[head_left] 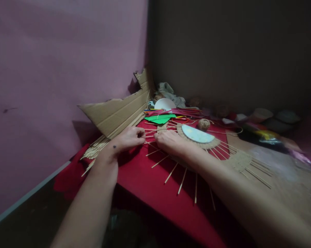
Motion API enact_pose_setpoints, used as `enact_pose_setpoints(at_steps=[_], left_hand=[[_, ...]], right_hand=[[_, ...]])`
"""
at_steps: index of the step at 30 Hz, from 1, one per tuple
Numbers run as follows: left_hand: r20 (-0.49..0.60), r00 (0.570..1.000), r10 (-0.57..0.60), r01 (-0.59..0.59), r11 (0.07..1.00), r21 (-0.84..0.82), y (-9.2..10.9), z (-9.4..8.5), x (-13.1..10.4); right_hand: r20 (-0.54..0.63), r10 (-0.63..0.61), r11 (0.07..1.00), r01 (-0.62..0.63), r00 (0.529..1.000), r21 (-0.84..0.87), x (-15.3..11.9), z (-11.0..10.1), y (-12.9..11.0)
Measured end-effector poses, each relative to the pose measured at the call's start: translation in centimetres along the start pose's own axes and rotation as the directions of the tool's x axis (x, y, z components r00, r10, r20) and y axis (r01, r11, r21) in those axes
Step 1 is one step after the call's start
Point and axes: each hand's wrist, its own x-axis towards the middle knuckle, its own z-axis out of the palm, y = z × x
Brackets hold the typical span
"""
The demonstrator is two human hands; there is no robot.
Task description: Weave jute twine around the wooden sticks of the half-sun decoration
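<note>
A half-round light-blue panel (198,134) with a woven twine border (214,144) lies on the red cloth, thin wooden sticks (181,182) fanning out from it. Beyond it, a small woven twine patch (162,128) crosses more sticks. My left hand (132,137) is closed, thumb and fingers pinched at the ends of the sticks left of this patch. Curled over the near side of the same patch is my right hand (168,140), its fingertips hidden, so what it grips does not show. A ball of twine (204,124) sits behind the panel.
Torn cardboard (116,115) leans on the wall at left, above a bundle of sticks (95,148). Green sheet (160,119), pink strips (174,112) and a white disc (165,103) lie behind. Another woven patch (240,160) is at right. The red table's edge (155,206) runs nearest me.
</note>
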Motion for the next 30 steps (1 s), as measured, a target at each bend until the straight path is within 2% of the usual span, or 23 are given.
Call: enact_pose_setpoints(at_steps=[3,6,11,18,20,23,26,30], left_hand=[[0.053,0.999,0.004,-0.003,1.000,-0.029,-0.3,-0.2,-0.2],[0.110,0.994,0.008,0.003,0.995,-0.101,-1.0,-0.3,-0.4],[0.064,0.997,0.034,-0.023,0.986,-0.167,-2.1,-0.3,-0.3],[0.127,0.991,0.032,0.006,0.957,-0.290,-2.2,-0.4,-0.7],[0.120,0.993,0.014,0.018,0.965,-0.261,-2.4,-0.2,-0.6],[0.047,0.999,0.009,-0.002,0.988,-0.154,-2.7,0.0,-0.1],[-0.062,0.996,0.058,-0.061,0.997,-0.044,-2.7,0.1,0.4],[-0.222,0.956,0.190,-0.191,0.981,0.018,-2.4,0.5,0.9]], right_hand=[[-0.072,-0.008,1.000,0.007,0.997,-0.015,0.2,0.6,0.3],[-0.073,-0.008,1.000,0.007,0.997,-0.012,0.3,0.7,0.3],[-0.073,-0.012,1.000,0.012,0.997,-0.002,0.0,0.3,0.2],[-0.063,0.000,1.000,0.000,0.998,0.000,0.1,0.5,0.3],[-0.072,-0.003,1.000,0.003,0.997,0.002,0.1,0.5,0.3],[-0.088,-0.005,1.000,0.006,0.996,0.005,-0.1,0.5,0.4],[-0.085,-0.018,1.000,0.018,0.996,-0.002,-0.3,0.3,0.4],[-0.073,-0.041,0.999,0.041,0.997,0.001,-0.7,-0.3,0.4]])
